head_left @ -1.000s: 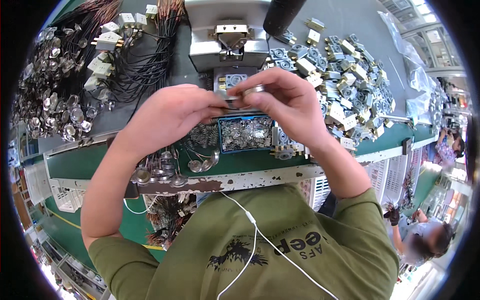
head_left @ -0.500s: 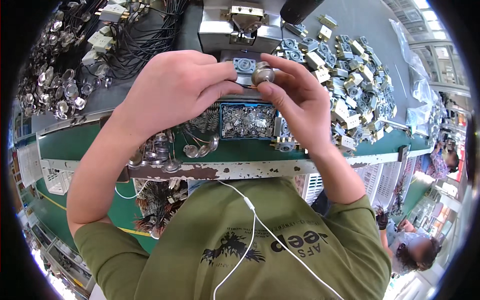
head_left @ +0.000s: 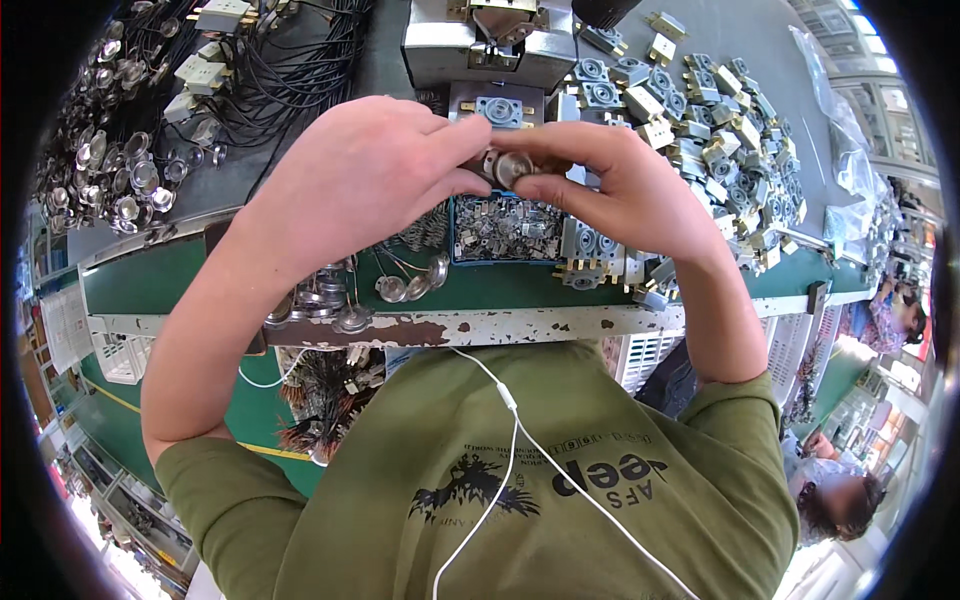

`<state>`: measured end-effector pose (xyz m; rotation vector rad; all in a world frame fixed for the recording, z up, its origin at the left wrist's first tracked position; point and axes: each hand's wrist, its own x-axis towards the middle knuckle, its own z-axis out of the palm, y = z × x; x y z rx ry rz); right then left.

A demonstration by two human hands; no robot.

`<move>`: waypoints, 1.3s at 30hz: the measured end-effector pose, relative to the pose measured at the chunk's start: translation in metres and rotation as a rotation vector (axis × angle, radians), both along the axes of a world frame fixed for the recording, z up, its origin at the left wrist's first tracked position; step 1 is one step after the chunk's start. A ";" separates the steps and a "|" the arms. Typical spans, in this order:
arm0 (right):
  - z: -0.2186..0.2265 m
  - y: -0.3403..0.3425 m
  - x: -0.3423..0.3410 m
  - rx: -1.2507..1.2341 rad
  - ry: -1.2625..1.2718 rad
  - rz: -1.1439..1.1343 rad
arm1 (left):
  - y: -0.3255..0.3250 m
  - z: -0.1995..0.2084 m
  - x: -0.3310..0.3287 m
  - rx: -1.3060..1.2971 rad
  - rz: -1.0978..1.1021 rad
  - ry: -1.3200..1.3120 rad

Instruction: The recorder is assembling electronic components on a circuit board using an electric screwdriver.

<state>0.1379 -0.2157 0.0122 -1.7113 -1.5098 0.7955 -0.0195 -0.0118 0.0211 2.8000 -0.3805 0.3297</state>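
Just in front of a metal fixture, my two hands meet around a round metal cap. My right hand holds the cap between thumb and fingers. The fingertips of my left hand are pinched together against the cap's left side; what lies between them is mostly hidden. Beyond my fingers, a grey block with brass terminals and a ringed face lies on the fixture plate. Below the cap sits a blue box of small metal pieces.
A steel fixture stands at the back middle. Many grey and white terminal blocks are heaped to the right. Black-wired parts with metal caps crowd the left. Loose caps and springs lie near the worn bench edge.
My hands have closed in on each other around the cap. The cap has dropped slightly toward the blue box, and my right forearm has swung outward. The grey block remains at the fixture.
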 end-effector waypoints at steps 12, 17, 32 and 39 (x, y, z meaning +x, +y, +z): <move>0.000 -0.017 0.001 0.074 -0.343 -0.419 | 0.014 0.011 0.033 -0.347 0.088 0.263; 0.042 -0.006 0.029 0.907 -0.204 -0.514 | 0.017 -0.021 0.048 -0.210 0.185 0.428; 0.083 0.073 0.043 1.089 -0.090 -0.504 | 0.012 -0.035 0.042 -0.105 0.194 0.291; 0.063 0.077 0.041 1.051 0.060 -0.595 | 0.012 -0.037 0.040 -0.090 0.187 0.279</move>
